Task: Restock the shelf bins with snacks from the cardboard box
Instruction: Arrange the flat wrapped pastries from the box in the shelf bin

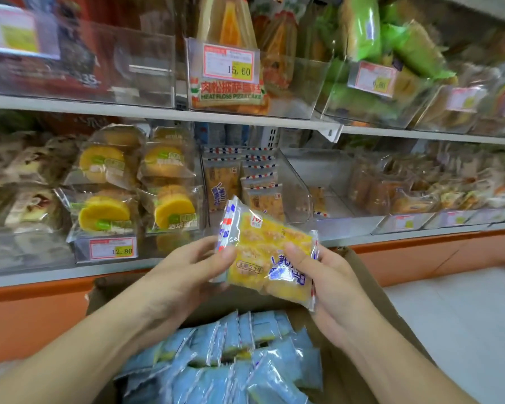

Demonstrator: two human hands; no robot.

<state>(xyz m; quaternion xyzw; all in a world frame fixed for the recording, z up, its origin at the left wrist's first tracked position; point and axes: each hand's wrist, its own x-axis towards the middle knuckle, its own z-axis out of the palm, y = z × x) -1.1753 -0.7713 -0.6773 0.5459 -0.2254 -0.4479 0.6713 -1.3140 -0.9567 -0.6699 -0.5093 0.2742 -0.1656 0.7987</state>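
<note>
A yellow snack packet (pixel 267 252) with red-and-blue striped edges hangs in the air in front of the lower shelf. My left hand (pixel 187 272) pinches its left edge and my right hand (pixel 330 284) grips its right side, thumb on the front. Below them stands the open cardboard box (pixel 370 293), filled with several blue-backed packets (pixel 233 354). Straight behind the held packet, a clear shelf bin (pixel 296 188) holds several packets of the same kind standing upright in two rows.
Left of that bin are round yellow cakes (pixel 105 211) above a 12.80 price tag. To its right is a clear bin (pixel 347 205) with few packets. The upper shelf (pixel 158 112) carries pizza-cake and green packs. The orange shelf base (pixel 420 258) runs behind the box.
</note>
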